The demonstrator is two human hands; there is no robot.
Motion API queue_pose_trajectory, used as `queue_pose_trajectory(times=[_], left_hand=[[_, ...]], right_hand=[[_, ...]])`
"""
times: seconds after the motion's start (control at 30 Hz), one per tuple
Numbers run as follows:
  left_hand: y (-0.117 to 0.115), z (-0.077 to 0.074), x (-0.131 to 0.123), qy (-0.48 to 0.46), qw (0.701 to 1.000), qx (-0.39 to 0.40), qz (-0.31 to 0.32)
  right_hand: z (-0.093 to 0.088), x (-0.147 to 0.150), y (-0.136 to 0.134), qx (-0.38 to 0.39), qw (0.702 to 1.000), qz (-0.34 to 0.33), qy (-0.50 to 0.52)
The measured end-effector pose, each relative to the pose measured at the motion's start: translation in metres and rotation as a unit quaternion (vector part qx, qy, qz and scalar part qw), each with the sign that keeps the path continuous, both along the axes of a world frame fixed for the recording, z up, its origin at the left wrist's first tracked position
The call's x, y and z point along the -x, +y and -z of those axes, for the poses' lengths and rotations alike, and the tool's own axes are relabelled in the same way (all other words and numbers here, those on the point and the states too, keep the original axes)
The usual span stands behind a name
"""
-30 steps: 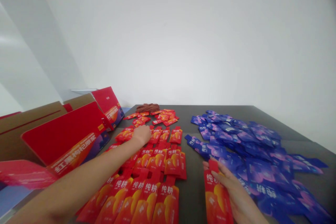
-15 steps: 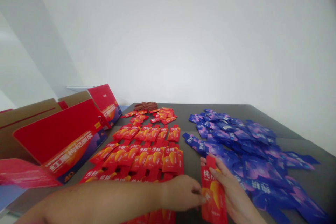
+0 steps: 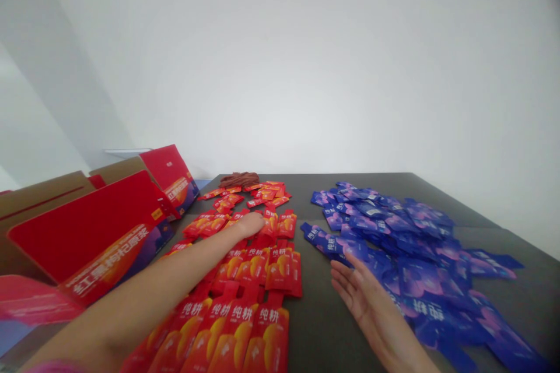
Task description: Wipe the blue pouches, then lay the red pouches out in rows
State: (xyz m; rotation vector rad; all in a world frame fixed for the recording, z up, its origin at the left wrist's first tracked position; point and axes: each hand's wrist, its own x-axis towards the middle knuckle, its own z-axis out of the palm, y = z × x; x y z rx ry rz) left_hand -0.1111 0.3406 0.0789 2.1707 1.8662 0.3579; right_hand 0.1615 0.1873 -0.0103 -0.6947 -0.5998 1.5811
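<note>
Left hand (image 3: 250, 224) rests on red sachets (image 3: 266, 332), grip unclear; open, empty right hand (image 3: 363, 303) lies beside blue sachets (image 3: 420, 280) at three o'clock on the bench (image 3: 317, 315).

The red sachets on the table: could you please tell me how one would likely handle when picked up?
A red sachet is probably light and fairly floppy, since these thin pouches lie flat and overlapping. Its glossy film may slip against its neighbours when pushed. Being flat, it seems unlikely to roll.

"纯耕" on red sachets (image 3: 268, 316), also blue sachets (image 3: 429, 310); "红枣枸杞原浆" on red carton (image 3: 107, 256).
</note>
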Motion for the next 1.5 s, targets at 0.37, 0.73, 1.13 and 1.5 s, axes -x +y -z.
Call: queue_pose_trajectory(times=[0.37,0.73,1.13,1.5], left_hand=[[-0.053,-0.007,0.010,0.094,0.992,-0.074,-0.042],[-0.229,0.045,0.124,-0.122,0.887,-0.362,-0.259],[-0.261,0.120,0.141,-0.140,0.802,-0.460,-0.354],[-0.259,0.135,0.148,-0.103,0.799,-0.478,-0.350]], right_hand=[[0.005,-0.005,-0.001,0.015,1.000,0.010,-0.024],[0.004,-0.005,-0.004,0.041,0.990,0.008,-0.132],[0.019,-0.007,0.001,0.046,0.978,-0.012,-0.204],[-0.036,0.014,0.046,-0.038,0.932,-0.055,-0.357]])
